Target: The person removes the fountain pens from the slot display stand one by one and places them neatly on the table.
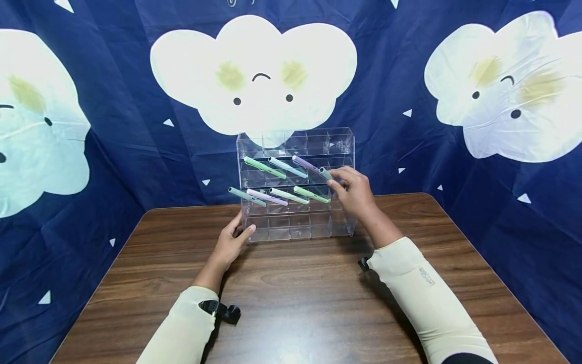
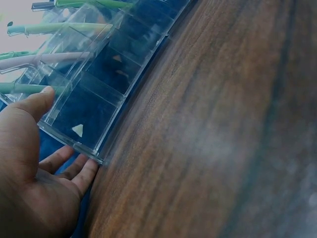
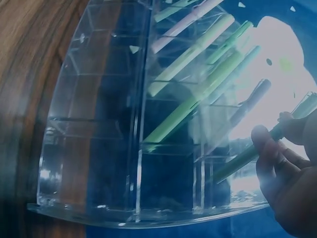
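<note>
A clear acrylic tiered rack (image 1: 277,234) stands upright on the table, divided into small compartments. My left hand (image 1: 229,242) holds its lower left side, thumb at the front and fingers around the side edge. My right hand (image 1: 354,189) pinches a grey-green pen (image 3: 237,163) between thumb and fingers. That pen slants, its lower end inside a compartment on the upper pen row. Left of it on that row lean a green pen (image 1: 265,168), a light blue pen (image 1: 288,167) and a purple pen (image 1: 303,162). Several more pens, including a pink one (image 1: 267,196), lean in the row below.
The wooden table (image 1: 291,293) extends in front of the rack. Behind it hangs a dark blue cloth (image 1: 386,60) printed with white clouds. The rack's top and bottom tiers hold no pens. Each forearm wears a pale sleeve and a black wrist strap (image 1: 220,310).
</note>
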Tool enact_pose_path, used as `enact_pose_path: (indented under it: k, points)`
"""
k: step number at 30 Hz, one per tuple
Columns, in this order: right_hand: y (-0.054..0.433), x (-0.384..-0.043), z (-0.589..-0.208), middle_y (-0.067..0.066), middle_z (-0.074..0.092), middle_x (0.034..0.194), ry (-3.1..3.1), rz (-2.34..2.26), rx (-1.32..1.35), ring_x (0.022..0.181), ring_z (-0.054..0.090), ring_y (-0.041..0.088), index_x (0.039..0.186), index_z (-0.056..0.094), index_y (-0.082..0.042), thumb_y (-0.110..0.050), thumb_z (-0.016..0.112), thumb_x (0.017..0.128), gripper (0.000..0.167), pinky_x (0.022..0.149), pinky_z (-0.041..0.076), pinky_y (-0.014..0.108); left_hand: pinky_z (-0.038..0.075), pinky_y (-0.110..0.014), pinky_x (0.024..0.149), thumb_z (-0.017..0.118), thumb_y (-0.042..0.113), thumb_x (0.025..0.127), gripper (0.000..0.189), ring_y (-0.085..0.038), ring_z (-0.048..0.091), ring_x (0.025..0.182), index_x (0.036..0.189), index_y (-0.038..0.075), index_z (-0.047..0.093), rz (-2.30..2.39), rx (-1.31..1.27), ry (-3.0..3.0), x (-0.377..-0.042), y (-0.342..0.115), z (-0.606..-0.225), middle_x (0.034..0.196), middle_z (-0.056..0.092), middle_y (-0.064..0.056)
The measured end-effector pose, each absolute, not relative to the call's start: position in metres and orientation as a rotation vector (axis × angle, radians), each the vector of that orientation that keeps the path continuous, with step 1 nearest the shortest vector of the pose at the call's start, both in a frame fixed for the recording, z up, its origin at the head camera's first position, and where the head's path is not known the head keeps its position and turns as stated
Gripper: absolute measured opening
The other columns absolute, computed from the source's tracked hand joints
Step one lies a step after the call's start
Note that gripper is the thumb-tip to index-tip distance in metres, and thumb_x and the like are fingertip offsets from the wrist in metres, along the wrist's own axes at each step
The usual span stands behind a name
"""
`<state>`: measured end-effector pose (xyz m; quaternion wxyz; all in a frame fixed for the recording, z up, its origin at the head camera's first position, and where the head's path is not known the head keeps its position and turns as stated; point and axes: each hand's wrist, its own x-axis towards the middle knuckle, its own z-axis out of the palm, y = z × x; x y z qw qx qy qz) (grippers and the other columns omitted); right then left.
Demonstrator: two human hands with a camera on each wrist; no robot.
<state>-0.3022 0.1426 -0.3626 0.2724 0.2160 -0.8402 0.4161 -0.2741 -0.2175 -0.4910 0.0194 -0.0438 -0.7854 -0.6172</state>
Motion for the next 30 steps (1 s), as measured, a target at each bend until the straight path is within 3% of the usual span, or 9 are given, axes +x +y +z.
enact_pose_path:
  k: [7, 12, 19, 30]
  points:
    - [0.136, -0.291, -0.357, 0.020, 0.077, 0.113, -2.125, 1.177, 0.641, 0.069, 0.075, 0.039, 0.120, 0.080, 0.003, 0.000, 0.076, 0.100, 0.020, 0.058, 0.049, 0.013, 0.050, -0.015, 0.094, 0.069, 0.028, 0.110, 0.076, -0.038, 0.050, 0.154, 0.175, 0.028, 0.030, -1.922, -0.137, -2.436, -0.275, -0.219, -0.492, 0.175, 0.040, -0.020]
    - [0.129, -0.282, -0.356, 0.020, 0.075, 0.105, -2.074, 1.205, 0.664, 0.068, 0.073, 0.029, 0.118, 0.078, 0.004, 0.000, 0.076, 0.101, 0.018, 0.062, 0.048, 0.012, 0.051, -0.014, 0.091, 0.069, 0.027, 0.110, 0.076, -0.039, 0.050, 0.153, 0.174, 0.028, 0.030, -1.940, -0.145, -2.424, -0.275, -0.220, -0.493, 0.173, 0.042, -0.021]
    - [0.118, -0.272, -0.362, 0.027, 0.070, 0.086, -2.054, 1.541, 0.661, 0.062, 0.065, 0.008, 0.116, 0.072, 0.009, 0.002, 0.071, 0.103, 0.014, 0.052, 0.047, 0.018, 0.054, -0.018, 0.090, 0.069, 0.023, 0.110, 0.074, -0.038, 0.053, 0.150, 0.174, 0.026, 0.032, -1.952, -0.158, -2.395, -0.275, -0.218, -0.494, 0.171, 0.045, -0.022]
    - [0.103, -0.264, -0.380, 0.032, 0.068, 0.078, -2.122, 1.860, 0.642, 0.055, 0.063, 0.006, 0.110, 0.060, 0.014, 0.007, 0.064, 0.105, 0.010, 0.047, 0.052, 0.027, 0.056, -0.027, 0.094, 0.068, 0.024, 0.110, 0.074, -0.039, 0.055, 0.148, 0.174, 0.025, 0.032, -1.917, -0.165, -2.416, -0.275, -0.218, -0.493, 0.168, 0.049, -0.024]
